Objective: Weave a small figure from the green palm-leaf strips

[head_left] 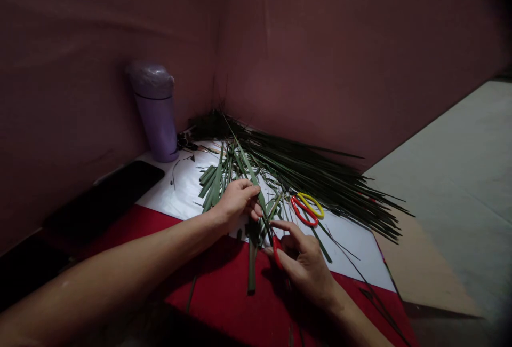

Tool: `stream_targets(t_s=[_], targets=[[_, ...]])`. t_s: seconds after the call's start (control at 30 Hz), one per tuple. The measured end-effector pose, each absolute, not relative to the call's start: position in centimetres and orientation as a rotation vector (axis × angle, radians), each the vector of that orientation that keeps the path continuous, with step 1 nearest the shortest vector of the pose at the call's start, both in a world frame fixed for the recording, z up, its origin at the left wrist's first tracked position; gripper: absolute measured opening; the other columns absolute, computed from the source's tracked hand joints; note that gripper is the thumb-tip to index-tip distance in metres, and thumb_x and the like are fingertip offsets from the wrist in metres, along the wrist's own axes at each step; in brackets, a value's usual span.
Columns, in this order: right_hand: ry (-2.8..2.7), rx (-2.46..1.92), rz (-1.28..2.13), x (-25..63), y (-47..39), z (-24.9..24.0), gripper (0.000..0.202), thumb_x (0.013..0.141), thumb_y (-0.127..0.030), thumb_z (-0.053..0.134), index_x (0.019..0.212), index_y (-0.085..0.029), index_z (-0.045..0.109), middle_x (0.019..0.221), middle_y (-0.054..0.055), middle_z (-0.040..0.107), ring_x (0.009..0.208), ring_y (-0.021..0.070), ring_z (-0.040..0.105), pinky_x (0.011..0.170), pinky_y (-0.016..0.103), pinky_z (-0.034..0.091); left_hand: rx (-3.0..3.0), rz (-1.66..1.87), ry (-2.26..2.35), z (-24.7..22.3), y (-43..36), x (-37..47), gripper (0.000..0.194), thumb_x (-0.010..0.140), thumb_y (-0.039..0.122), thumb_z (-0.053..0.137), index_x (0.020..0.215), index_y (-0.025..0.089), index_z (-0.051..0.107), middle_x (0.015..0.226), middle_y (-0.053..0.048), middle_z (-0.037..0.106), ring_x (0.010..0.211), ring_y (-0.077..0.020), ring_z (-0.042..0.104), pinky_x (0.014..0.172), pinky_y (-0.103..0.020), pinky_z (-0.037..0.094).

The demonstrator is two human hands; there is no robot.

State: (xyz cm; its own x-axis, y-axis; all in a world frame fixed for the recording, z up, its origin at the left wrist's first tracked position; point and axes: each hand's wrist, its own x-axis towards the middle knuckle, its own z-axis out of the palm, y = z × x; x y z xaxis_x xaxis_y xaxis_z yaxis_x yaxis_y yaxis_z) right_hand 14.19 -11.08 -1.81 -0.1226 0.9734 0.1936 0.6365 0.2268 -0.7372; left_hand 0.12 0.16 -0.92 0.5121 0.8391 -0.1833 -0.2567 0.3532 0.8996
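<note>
My left hand [240, 200] pinches a long green leaf strip [248, 168] that slants up toward the back corner. In my right hand [304, 259] is a pair of scissors with a red handle [277, 251]. Its blades point up and left toward the strip, just below my left fingers; whether they touch it I cannot tell. Cut leaf pieces [212, 184] lie left of my left hand. One flat piece [252, 269] hangs over the red surface between my hands.
A dark pile of long leaves [312, 168] stretches along the wall. Red-and-yellow-handled scissors [307, 209] lie on the white sheet [360, 245]. A purple tumbler [158, 123] stands back left, near a black flat object [140, 179]. The red tabletop [212, 283] is in front.
</note>
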Motion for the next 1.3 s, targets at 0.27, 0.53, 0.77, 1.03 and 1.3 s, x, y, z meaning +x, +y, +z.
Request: stream_targets(t_s=[0.27, 0.53, 0.77, 1.03, 1.3], targets=[[-1.9, -1.493, 0.555, 14.19, -11.08, -1.88, 0.033, 0.077, -0.022, 0.055, 0.109, -0.018, 0.048, 0.048, -0.01, 0.029, 0.043, 0.0081, 0.027, 0.045, 0.021, 0.022, 0.964, 0.797, 0.718, -1.05, 0.2, 0.19, 0.014, 0.079, 0.02, 0.046, 0.066, 0.016, 0.042, 0.04, -0.001, 0.053, 0.032, -0.0106, 0.048, 0.034, -0.019, 0.037], [-1.941, -1.5, 0.499, 14.25, -11.09, -1.81, 0.034, 0.077, -0.02, 0.051, 0.111, -0.017, 0.047, 0.048, -0.009, 0.03, 0.043, 0.0089, 0.028, 0.045, 0.021, 0.025, 0.964, 0.794, 0.735, -0.62, 0.06, 0.07, 0.015, 0.078, 0.02, 0.046, 0.065, 0.016, 0.041, 0.04, -0.001, 0.053, 0.031, -0.0101, 0.048, 0.034, -0.019, 0.036], [-1.951, -1.508, 0.484, 14.12, -11.1, -1.63, 0.033, 0.079, -0.024, 0.051, 0.111, -0.017, 0.047, 0.049, -0.008, 0.034, 0.044, 0.0092, 0.031, 0.047, 0.021, 0.027, 0.968, 0.792, 0.729, -0.76, 0.09, 0.11, 0.015, 0.078, 0.022, 0.047, 0.065, 0.017, 0.041, 0.04, -0.001, 0.053, 0.032, -0.0098, 0.048, 0.035, -0.018, 0.036], [-1.966, -1.514, 0.451, 14.12, -11.03, -1.57, 0.033, 0.078, -0.024, 0.052, 0.11, -0.017, 0.047, 0.049, -0.008, 0.036, 0.043, 0.0091, 0.033, 0.047, 0.021, 0.027, 0.966, 0.786, 0.723, -0.79, 0.12, 0.11, 0.014, 0.078, 0.02, 0.045, 0.065, 0.016, 0.042, 0.04, -0.001, 0.053, 0.031, -0.0098, 0.048, 0.034, -0.018, 0.037], [-1.946, -1.59, 0.456, 14.03, -11.15, -1.19, 0.032, 0.076, -0.024, 0.053, 0.107, -0.017, 0.048, 0.048, -0.008, 0.036, 0.042, 0.0091, 0.031, 0.045, 0.021, 0.025, 0.991, 0.832, 0.731, -1.01, -0.02, 0.3, 0.014, 0.079, 0.023, 0.046, 0.067, 0.017, 0.04, 0.039, 0.0, 0.053, 0.03, -0.0106, 0.048, 0.033, -0.018, 0.036]])
